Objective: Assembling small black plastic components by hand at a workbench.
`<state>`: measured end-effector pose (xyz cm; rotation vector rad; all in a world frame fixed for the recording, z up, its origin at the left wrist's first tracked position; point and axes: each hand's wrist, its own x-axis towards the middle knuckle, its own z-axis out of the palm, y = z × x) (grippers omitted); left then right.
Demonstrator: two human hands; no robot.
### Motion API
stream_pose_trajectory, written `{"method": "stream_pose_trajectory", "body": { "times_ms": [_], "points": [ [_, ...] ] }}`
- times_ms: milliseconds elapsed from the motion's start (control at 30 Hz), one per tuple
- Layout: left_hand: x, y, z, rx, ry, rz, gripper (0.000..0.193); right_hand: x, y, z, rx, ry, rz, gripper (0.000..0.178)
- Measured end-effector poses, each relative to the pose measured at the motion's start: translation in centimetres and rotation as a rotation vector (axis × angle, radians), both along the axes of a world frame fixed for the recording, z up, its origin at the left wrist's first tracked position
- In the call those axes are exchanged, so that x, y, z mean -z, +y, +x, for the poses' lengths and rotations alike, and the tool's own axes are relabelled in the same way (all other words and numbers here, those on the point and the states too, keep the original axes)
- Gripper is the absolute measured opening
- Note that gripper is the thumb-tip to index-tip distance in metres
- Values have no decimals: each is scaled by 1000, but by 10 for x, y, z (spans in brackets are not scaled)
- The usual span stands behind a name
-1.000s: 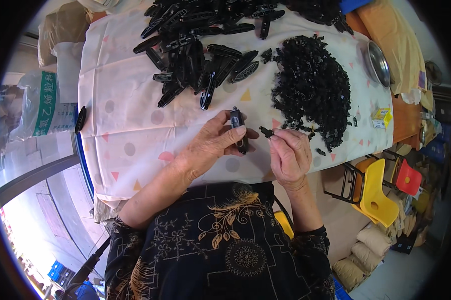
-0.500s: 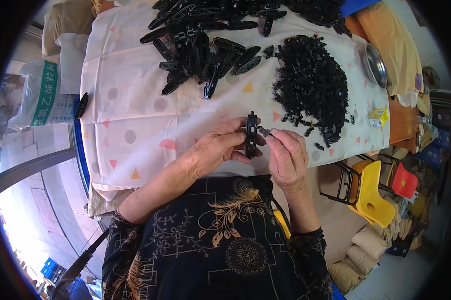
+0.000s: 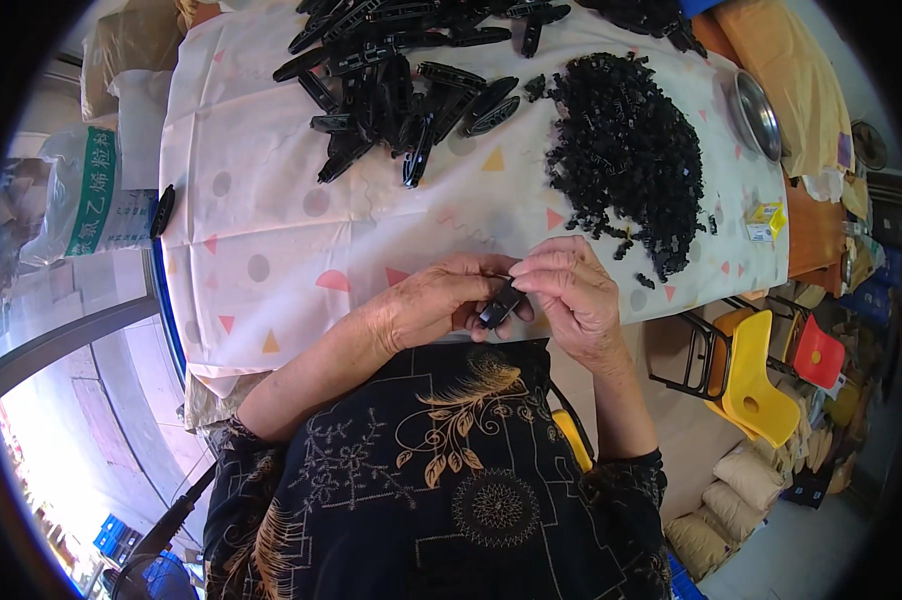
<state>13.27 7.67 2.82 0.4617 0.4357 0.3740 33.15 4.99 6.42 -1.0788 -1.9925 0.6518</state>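
Observation:
My left hand (image 3: 433,300) is closed around a long black plastic part (image 3: 499,308), held tilted just above the table's near edge. My right hand (image 3: 576,305) pinches at the upper end of that part, thumb and forefinger against it. The small black plastic piece it held a moment earlier is hidden by the fingertips. Beyond my hands lies a heap of small black plastic pieces (image 3: 631,160) on the right. A pile of long, oval-ended black plastic parts (image 3: 391,100) spreads over the far middle of the table.
A patterned cloth covers the table (image 3: 281,220). At its right side are a metal bowl (image 3: 754,115) and a small yellow-and-white box (image 3: 766,222). One black part (image 3: 164,210) lies at the left edge. Yellow (image 3: 756,390) and red (image 3: 819,352) chairs stand to the right.
The long part has tipped from upright to slanting and come slightly nearer to me. My right hand has brought the small piece to its upper end. The view has shifted a little.

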Motion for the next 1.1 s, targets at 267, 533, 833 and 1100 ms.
{"method": "stream_pose_trajectory", "body": {
  "times_ms": [267,533,833,1100],
  "points": [
    [-6,6,-4,70,-113,-139,46,5,2,3,-25,21,-64,18],
    [-2,5,-2,23,107,141,57,22,-4,2,59,-48,-11,27],
    [-4,2,9,-127,309,685,69,26,-14,-27,202,1032,-998,44],
    [-7,18,13,-91,288,784,65,31,-8,-32,237,948,-807,35]
  ]
}}
